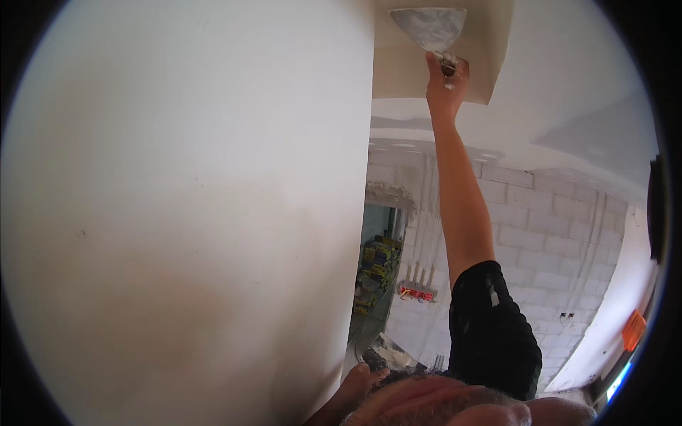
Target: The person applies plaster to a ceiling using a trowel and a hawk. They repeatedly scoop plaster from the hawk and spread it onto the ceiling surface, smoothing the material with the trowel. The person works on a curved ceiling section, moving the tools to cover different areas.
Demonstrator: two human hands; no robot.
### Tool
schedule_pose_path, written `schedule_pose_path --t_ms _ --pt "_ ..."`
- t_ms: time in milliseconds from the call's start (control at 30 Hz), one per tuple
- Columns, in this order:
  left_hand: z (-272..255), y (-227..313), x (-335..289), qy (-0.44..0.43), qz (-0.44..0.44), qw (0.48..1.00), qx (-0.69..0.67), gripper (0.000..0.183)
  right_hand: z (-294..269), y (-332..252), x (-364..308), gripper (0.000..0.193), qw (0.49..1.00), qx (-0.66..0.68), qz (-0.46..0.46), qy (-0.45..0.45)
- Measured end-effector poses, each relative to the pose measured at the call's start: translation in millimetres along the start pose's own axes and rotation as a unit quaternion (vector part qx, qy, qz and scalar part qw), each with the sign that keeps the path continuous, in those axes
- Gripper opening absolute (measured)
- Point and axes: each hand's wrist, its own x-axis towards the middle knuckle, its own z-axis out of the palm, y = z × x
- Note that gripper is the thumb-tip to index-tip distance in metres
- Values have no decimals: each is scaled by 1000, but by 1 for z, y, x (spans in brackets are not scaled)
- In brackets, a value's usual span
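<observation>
Held by its handle in right grip (447, 77): broad-bladed plastering knife (428, 27), white-smeared, with blade fanning out just above the grip before beige ceiling box (401, 74). Well below: left grip (361, 380), partly hidden, next to dark board (369, 358) with pale compound; clasp impossible to tell. Left of right grip, smooth white wall (192, 199); below, pale block wall (529, 227) with red socket boxes (417, 293).

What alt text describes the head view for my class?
The person's right hand is raised, holding a scraper at a beige overhead surface. The left hand is low, near a board bearing white paste; a white wall fills the left.
</observation>
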Motion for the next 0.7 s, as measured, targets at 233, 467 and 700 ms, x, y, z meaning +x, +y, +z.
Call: schedule_pose_path --t_ms 233,467,700 --pt "9 -37 26 0 63 997 -37 56 -6 -67 -1 39 998 49 -38 -24" --pt "9 -29 17 27 163 986 -16 51 21 -99 20 42 996 67 -59 -10" --pt "13 -67 46 -25 132 986 -102 53 35 -116 31 41 994 69 -86 -3"
